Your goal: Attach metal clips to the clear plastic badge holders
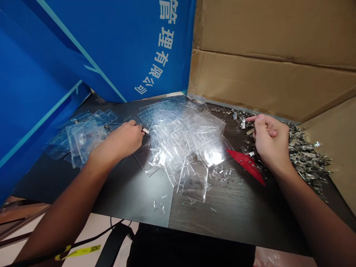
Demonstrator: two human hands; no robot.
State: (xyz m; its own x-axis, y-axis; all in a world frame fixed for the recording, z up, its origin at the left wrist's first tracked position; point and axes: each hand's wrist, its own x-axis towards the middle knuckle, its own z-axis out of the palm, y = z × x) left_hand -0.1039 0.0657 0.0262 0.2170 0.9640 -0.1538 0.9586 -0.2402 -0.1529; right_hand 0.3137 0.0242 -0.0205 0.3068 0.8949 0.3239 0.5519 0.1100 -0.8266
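My left hand is closed, its fingertips pinching a small clip at the left edge of a heap of clear plastic badge holders. Most of that clip is hidden behind the fingers. Over the near-left side of a pile of metal clips, my right hand has its index finger stretched out toward some loose clips. Its other fingers are curled, and nothing shows in them. Left of my left wrist lies a second stack of clear badge holders, some with metal clips on them.
A red flat piece with small bits on it lies beside my right wrist. Small clear plastic bits are scattered across the dark table. Blue printed panels and cardboard walls enclose the back and sides.
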